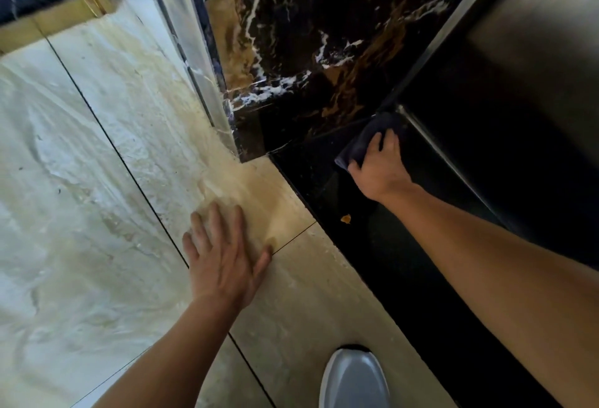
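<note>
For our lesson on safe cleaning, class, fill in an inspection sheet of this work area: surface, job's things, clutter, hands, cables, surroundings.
Surface: glossy black floor strip beside polished beige tiles.
Job's things: dark cloth, held against the strip at the door's foot.
Clutter: small orange speck on the strip.
Hands: right hand grips the cloth; left hand lies flat on a beige tile, fingers spread.
Cables: nothing seen.
Surroundings: dark veined marble wall, metal door, grey shoe on the tiles.
</note>
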Motion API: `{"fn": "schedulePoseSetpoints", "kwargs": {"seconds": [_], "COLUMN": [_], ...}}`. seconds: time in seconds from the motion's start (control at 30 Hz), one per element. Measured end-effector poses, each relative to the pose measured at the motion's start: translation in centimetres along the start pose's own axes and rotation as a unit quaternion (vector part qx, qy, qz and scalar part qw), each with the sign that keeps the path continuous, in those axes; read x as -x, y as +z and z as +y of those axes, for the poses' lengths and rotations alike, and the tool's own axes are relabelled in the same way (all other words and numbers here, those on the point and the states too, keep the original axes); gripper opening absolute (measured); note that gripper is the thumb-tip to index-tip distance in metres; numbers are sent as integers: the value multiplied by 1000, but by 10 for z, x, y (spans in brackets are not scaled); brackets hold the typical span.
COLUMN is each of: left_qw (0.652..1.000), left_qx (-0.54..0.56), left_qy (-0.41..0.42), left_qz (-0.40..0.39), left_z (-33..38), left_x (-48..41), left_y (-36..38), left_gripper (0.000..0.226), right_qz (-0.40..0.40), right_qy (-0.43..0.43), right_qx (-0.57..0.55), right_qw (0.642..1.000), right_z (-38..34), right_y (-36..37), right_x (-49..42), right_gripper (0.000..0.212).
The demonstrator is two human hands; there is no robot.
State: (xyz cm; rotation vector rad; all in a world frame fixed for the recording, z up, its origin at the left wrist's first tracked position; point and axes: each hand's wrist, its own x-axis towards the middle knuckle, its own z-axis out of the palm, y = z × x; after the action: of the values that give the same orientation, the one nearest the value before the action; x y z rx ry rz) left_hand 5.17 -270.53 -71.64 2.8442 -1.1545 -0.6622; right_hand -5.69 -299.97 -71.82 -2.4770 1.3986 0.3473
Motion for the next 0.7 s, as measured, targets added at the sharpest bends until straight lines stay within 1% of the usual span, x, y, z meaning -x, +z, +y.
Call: {"fn": "schedulePoseSetpoints", "kwargs": {"seconds": [0.07, 0.2, 0.27, 0.33, 0.37, 0.43, 0.47, 0.53, 0.57, 0.6, 0.63, 0.67, 0.7], "left_qw": [1000, 1000, 1000, 1000, 1000, 999, 999, 999, 999, 999, 1000, 1000, 1000], "left_qx": [-6, -19, -20, -19, -20, -20, -19, -18, -16, -9, 0, 8, 11], "left_qy": [4, -7, -9, -12, -14, -19, -20, -20, -16, -13, -11, -3, 4], "left_qz": [0, -6, -11, -16, -20, -28, -29, -30, -31, -29, -26, -27, -28], "left_z": [-5, -12, -10, -9, -9, -10, -12, -14, -14, -15, -16, -17, -18], "left_x": [5, 7, 7, 5, 5, 4, 4, 2, 2, 1, 2, 2, 2], "left_y": [6, 11, 8, 5, 6, 10, 12, 13, 13, 13, 12, 10, 9], "left_gripper": [92, 94, 97, 99, 100, 104, 106, 107, 105, 102, 100, 98, 98], "right_qz": [-37, -54, -72, -99, -106, -112, -117, -110, -95, -76, -64, -54, -46], "right_qy": [21, 35, 6, -83, -145, -284, -331, -381, -397, -406, -393, -352, -293], "right_qx": [-30, -29, -10, 8, 15, 36, 44, 62, 81, 106, 124, 139, 150], "right_qw": [999, 997, 997, 992, 984, 952, 935, 916, 909, 905, 909, 924, 943], "right_z": [-2, -7, -19, -46, -65, -106, -121, -126, -114, -97, -76, -50, -22], "right_y": [2, -1, -3, 5, 15, 41, 54, 62, 56, 48, 37, 25, 11], "right_x": [-3, -7, 5, 29, 45, 80, 91, 89, 80, 67, 54, 40, 25], "right_gripper": [91, 97, 92, 86, 82, 75, 72, 67, 66, 65, 68, 73, 79]}}
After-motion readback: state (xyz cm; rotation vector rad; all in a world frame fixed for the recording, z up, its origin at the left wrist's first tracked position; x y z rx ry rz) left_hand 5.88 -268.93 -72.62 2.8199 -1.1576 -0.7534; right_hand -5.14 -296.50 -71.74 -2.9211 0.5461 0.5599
